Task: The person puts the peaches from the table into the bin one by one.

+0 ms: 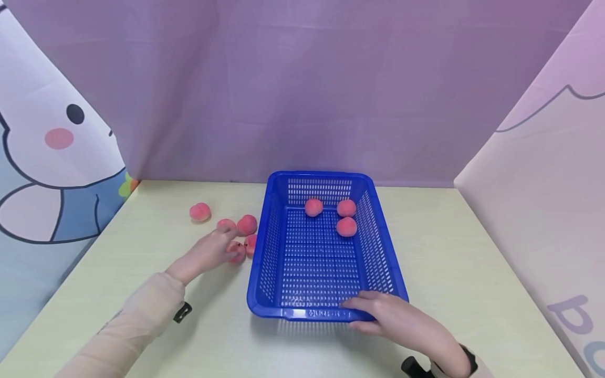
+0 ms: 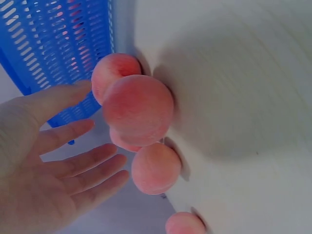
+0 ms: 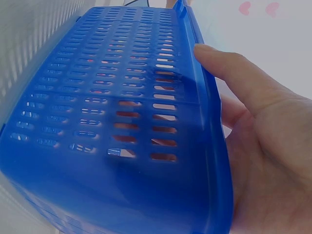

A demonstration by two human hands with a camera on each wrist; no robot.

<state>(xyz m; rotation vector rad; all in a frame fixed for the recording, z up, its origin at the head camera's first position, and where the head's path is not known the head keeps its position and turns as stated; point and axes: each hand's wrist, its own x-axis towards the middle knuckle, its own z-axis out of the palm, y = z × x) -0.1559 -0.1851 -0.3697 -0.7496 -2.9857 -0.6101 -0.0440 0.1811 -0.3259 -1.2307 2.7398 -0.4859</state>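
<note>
A blue plastic basket (image 1: pixel 328 314) with slotted walls stands on the table, three pink peaches (image 1: pixel 346 227) lying toward its far end. My right hand (image 1: pixel 394 319) grips the near rim at the right corner; in the right wrist view the thumb (image 3: pixel 229 63) lies along the rim and the fingers go inside. To the left of the basket, my left hand (image 1: pixel 210 252) is over a cluster of peaches (image 1: pixel 247 225). Its fingers (image 2: pixel 92 173) are extended and spread in the left wrist view, beside the nearest peach (image 2: pixel 139 109), with nothing held.
Another peach (image 1: pixel 200 212) sits apart, farther back on the left of the pale table (image 1: pixel 439 252). A purple cloth backdrop (image 1: pixel 302 94) rises behind the table. Printed panels stand on both sides, the left one (image 1: pixel 28 210) with a cartoon figure.
</note>
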